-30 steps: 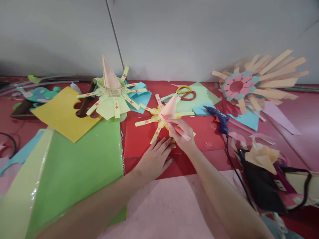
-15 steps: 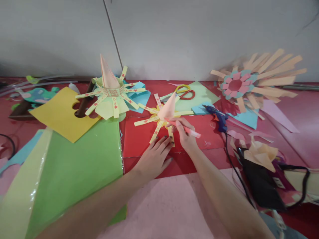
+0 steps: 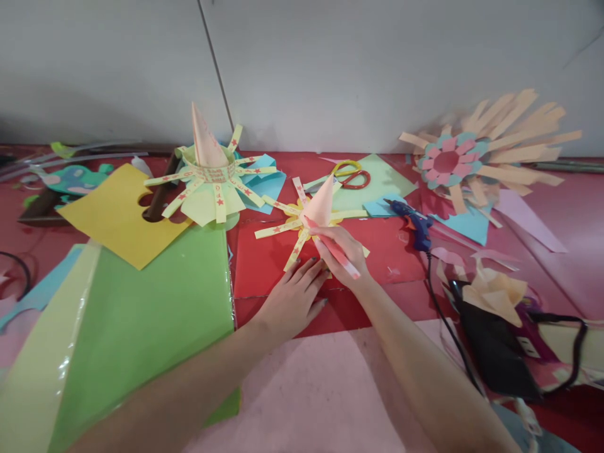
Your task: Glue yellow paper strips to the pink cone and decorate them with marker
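A small paper craft with yellow strips (image 3: 272, 231) spreading from a scalloped base lies on red card. From its middle rises a pale pink paper cone (image 3: 320, 204). My right hand (image 3: 346, 251) grips a red felt-tip pen (image 3: 337, 253), its tip against or close to the cone's lower part; I cannot tell if it touches. My left hand (image 3: 295, 296) lies flat with fingers stretched out, fingertips at the end of a front strip. Several strips carry red stars and letters. Part of the craft's front right is hidden behind my right hand.
At the back left stands a larger paper craft (image 3: 210, 170) with a cone. Scissors (image 3: 352, 175) lie behind the small one. A blue glue gun (image 3: 415, 223) with a trailing cord is to the right, near a fringed paper flower (image 3: 446, 162). Green sheets (image 3: 155, 327) cover the left.
My right hand has shifted slightly, and the pen now slants more steeply, its back end nearer to me and further left. My left hand has stayed in place.
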`<state>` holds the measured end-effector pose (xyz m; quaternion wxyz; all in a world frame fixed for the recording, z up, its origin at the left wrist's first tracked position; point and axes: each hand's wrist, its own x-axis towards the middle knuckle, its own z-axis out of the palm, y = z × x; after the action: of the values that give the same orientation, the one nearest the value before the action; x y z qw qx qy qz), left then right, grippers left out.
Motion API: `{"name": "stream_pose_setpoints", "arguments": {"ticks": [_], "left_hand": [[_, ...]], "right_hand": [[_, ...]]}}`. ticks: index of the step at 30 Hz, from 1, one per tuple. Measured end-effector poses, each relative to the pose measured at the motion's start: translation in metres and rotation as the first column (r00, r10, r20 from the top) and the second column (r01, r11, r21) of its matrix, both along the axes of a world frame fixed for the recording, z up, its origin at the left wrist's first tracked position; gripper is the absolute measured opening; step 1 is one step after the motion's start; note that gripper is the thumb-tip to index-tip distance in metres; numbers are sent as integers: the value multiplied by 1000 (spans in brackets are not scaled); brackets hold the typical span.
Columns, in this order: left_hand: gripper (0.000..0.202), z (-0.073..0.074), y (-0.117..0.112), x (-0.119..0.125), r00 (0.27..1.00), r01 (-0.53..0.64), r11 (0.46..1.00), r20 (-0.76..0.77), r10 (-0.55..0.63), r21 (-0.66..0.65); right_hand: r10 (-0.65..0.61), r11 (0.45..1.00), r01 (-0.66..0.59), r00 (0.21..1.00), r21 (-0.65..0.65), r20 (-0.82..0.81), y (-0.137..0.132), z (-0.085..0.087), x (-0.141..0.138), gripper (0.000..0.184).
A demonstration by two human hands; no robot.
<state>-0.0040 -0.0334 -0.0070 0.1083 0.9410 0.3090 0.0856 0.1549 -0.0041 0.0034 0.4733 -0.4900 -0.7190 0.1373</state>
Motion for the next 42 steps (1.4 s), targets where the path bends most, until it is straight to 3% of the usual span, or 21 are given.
{"name": "stream_pose_setpoints", "arguments": {"ticks": [4, 9, 12, 15, 18, 21, 30, 35, 39, 42], "left_hand": [[43, -1, 0, 1, 1000, -7, 1000, 27, 6, 9], [42, -1, 0, 1, 1000, -4, 1000, 18, 4, 22], [43, -2, 0, 0, 1000, 1, 1000, 12, -2, 29], [42, -4, 0, 0, 1000, 0, 999, 16, -1, 52], [41, -4, -1, 0, 1000, -1, 998, 15, 0, 59], [41, -4, -1, -1, 1000, 2, 998, 14, -3, 55], [40, -2, -1, 0, 1000, 2, 999, 20, -3, 42], [42, -2, 0, 0, 1000, 5, 998, 11, -5, 55], [43, -2, -1, 0, 1000, 5, 999, -4, -5, 49], [44, -2, 0, 0, 1000, 4, 999, -14, -3, 51]], "right_hand": [[78, 997, -79, 995, 23, 64, 1, 1, 0, 14], [69, 997, -70, 997, 22, 42, 0, -2, 1, 14], [-102, 994, 103, 995, 33, -19, -1, -6, 3, 21], [-401, 916, 393, 905, -85, -140, 1, -10, 7, 30], [-514, 852, 467, 833, -238, -205, 5, -11, 12, 34], [-506, 852, 441, 832, -283, -228, 7, -10, 13, 35], [-448, 885, 405, 874, -229, -189, 3, -9, 9, 33], [-425, 904, 420, 859, -80, -286, 4, -7, 8, 24], [-279, 960, 273, 935, -56, -219, 1, -1, 4, 17], [-155, 983, 169, 972, 70, -176, -4, -1, 2, 14]]}}
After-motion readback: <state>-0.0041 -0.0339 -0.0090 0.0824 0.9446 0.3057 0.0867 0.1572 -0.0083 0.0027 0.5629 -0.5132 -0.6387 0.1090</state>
